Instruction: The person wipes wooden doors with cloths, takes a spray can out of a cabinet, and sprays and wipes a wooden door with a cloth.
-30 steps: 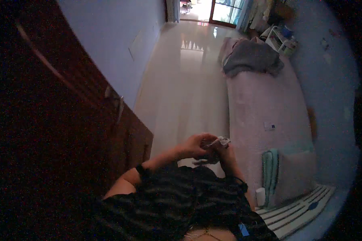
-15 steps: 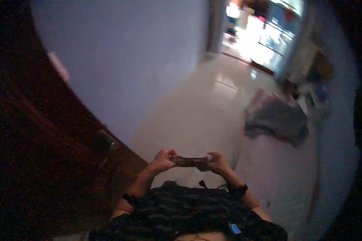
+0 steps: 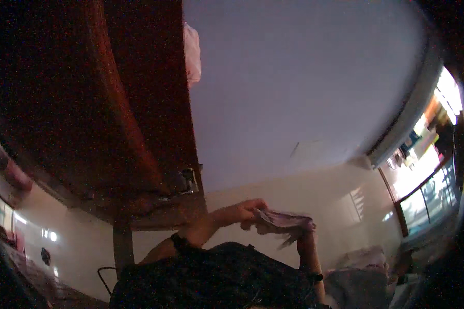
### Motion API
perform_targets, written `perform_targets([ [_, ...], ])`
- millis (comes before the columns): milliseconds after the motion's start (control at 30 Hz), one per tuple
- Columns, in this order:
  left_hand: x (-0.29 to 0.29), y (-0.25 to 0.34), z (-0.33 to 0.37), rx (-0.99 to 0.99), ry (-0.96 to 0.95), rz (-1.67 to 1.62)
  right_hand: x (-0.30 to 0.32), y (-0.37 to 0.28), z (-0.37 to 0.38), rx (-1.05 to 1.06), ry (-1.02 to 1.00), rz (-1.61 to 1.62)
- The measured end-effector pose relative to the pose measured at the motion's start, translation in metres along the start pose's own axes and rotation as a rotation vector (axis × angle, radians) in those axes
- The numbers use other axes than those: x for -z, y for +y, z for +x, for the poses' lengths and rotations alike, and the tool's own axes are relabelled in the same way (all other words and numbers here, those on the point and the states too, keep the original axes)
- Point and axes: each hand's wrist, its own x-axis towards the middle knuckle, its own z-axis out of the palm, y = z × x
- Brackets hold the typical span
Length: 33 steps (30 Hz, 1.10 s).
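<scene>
**Thin piece held between both hands, in front of the body**

Location: a pale mauve, cloth-like piece (image 3: 285, 220) spans the space in front of the torso, above floor level. Left hand (image 3: 252, 212) has fingers and thumb closed on its near end; right hand (image 3: 307, 238) appears to grip the other end, with the material bunched over the fingers. A loose corner hangs beneath, near the right hand.

Step, as judged: spreading or straightening the piece. The next move probably calls for a firm hold at both ends while the slack corner is gathered.

Hard to make out: motion blur softens the piece, so fabric versus thin film is uncertain. Right fingertips are hidden; exact finger placement cannot be told. The dark door (image 3: 139, 92) at left loses most detail in shadow. Grey bundle (image 3: 357, 287) at lower right is partly cut off by the dark rim and arm.
</scene>
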Motion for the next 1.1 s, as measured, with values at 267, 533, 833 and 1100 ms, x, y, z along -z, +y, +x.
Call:
perform_targets([
  [267, 0.275, 0.101, 0.089, -0.073, 0.299, 0.701, -0.28, -0.107, 0.29, 0.984, -0.452, -0.992],
  [533, 0.33, 0.29, 0.016, -0.418, 0.989, 0.698, -0.446, -0.09, 0.585, 0.292, -1.055, -0.513],
  [833, 0.354, 0.345, 0.256, -0.516, 1.379, 0.679, -0.607, -0.053, 0.804, -0.069, -1.742, -0.506],
  [1100, 0.292, 0.294, 0.211, -0.516, 1.562, 0.63, -0.654, -0.001, 0.714, -0.199, -2.002, -0.471],
])
